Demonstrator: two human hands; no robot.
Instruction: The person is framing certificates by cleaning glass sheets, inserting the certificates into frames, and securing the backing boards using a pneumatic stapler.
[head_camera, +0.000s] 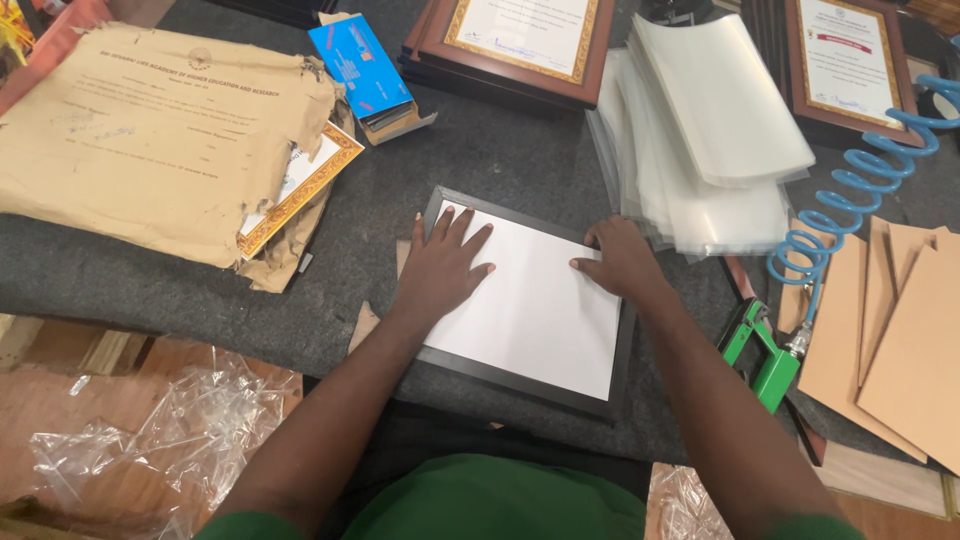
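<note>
A dark picture frame (527, 389) lies face down on the grey felt table, with a white sheet (535, 310) set inside it. My left hand (442, 262) rests flat on the sheet's upper left corner, fingers spread. At the sheet's upper right edge, my right hand (620, 255) presses down with its fingers curled against the frame's rim. Neither hand holds anything.
A stack of clear plastic sheets (700, 140) lies right of the frame. Brown backing boards (900, 330), a green air tool (765, 355) and a blue coiled hose (860, 180) are at right. Torn brown envelope (150, 130), blue box (362, 65), framed certificates (520, 40), crumpled plastic (170, 430).
</note>
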